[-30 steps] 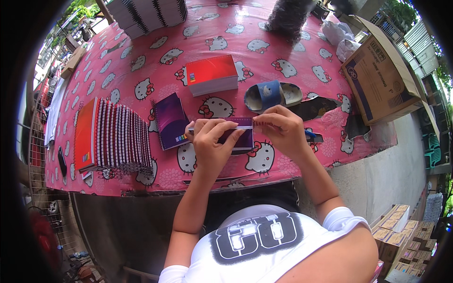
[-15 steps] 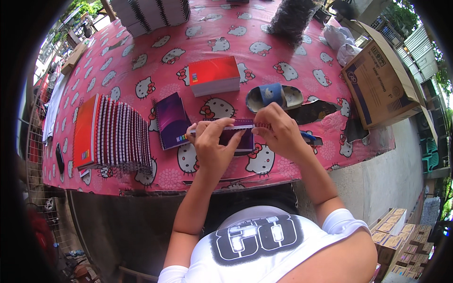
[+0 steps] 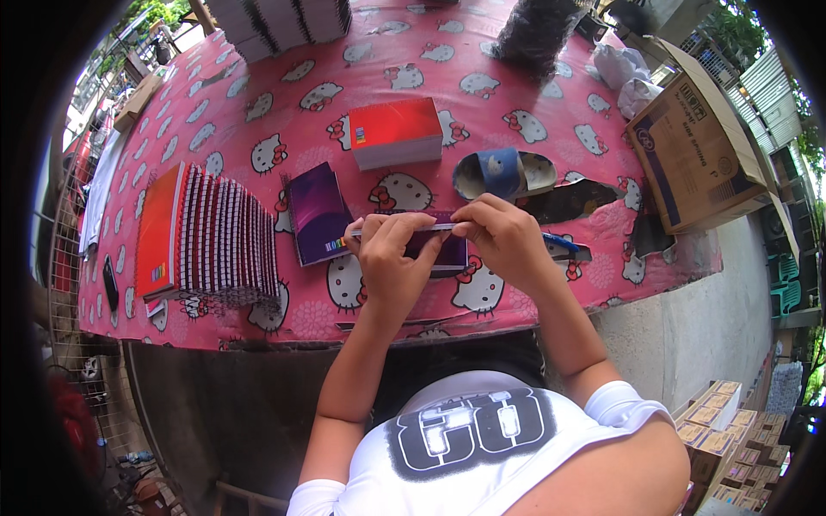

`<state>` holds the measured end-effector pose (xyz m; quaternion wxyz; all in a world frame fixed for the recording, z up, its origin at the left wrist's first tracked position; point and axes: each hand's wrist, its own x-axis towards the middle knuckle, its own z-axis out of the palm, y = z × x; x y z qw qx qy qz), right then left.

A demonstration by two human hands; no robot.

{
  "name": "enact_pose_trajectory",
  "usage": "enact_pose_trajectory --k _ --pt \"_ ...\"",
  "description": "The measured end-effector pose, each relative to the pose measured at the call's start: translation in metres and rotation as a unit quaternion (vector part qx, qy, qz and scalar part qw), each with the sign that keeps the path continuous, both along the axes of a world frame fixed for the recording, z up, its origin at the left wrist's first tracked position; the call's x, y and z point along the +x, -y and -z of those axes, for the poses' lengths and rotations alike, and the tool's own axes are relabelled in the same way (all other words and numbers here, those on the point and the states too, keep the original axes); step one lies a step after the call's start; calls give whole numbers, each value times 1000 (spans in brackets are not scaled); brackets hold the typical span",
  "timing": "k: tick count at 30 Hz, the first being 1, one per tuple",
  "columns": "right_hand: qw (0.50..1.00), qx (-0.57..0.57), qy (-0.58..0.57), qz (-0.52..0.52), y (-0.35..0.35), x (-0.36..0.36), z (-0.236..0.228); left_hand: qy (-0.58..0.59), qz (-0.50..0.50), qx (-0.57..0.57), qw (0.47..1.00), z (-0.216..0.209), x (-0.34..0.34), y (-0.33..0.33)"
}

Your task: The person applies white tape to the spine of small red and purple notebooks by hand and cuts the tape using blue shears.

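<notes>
Near the front of the table, my left hand (image 3: 390,256) grips the left part of a small purple notebook (image 3: 453,254), thumb and fingers closed on its upper edge. The fingertips of my right hand (image 3: 506,239) are pinched together at the right end of that same edge. What exactly sits between them is hidden. Just left of my left hand lies a purple spiral notebook (image 3: 317,211), flat on the table. Behind my hands is a stack of red-covered notepads (image 3: 396,129). A blue slipper (image 3: 502,172) lies beyond my right hand.
A long row of spiral notebooks with a red cover (image 3: 161,236) leans at the left, near a phone (image 3: 110,282). A blue pen (image 3: 561,242) lies right of my right hand. The pink tablecloth (image 3: 551,297) is torn there. A cardboard box (image 3: 693,159) stands at the right edge.
My right hand has come in closer to my left, its fingertips now along the notebook's edge. The wire coil seen at those fingertips before is now covered. The whole view has shifted slightly.
</notes>
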<state>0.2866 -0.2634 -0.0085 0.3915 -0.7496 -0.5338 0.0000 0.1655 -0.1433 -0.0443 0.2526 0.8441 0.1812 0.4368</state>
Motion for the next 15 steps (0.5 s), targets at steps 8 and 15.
enact_pose_trajectory --k 8,15 --pt "999 14 16 -28 -3 1 -2 -6 3 -19 1000 4 -2 0" --pt "998 65 -22 1 -4 -9 8 -7 -7 9 1000 0 -6 5"
